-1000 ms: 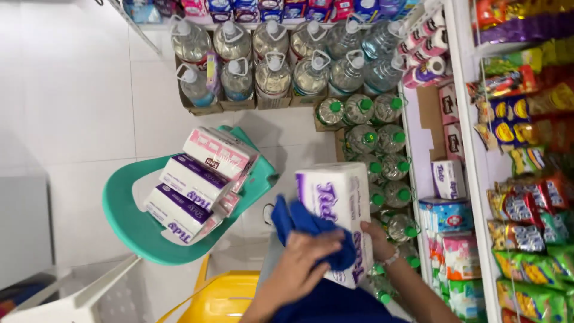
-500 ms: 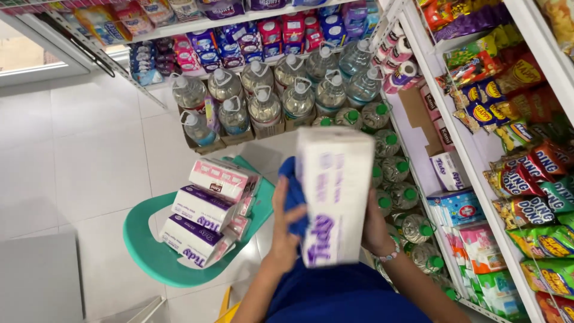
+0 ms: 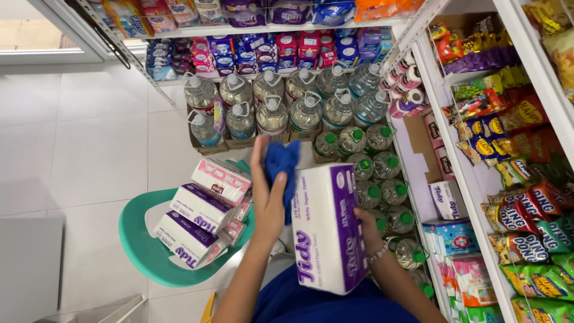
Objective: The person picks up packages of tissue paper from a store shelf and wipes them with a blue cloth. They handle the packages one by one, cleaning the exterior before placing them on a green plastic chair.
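Head view: my right hand [image 3: 366,224] grips the far edge of the white-and-purple tissue pack [image 3: 327,230], propping it upright at my chest. My left hand [image 3: 267,194] pinches a blue cloth [image 3: 283,170] against its top corner, fingers closed. More packs sit stacked on the green stool [image 3: 140,248].

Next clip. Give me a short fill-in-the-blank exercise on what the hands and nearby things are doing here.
1. The left hand presses a blue ____ against the tissue pack.
2. The right hand steadies that pack from the ____ side.
3. More tissue packs are stacked on a ____ plastic chair.
4. The water bottles stand on the ____.

Missing words: cloth; right; green; floor
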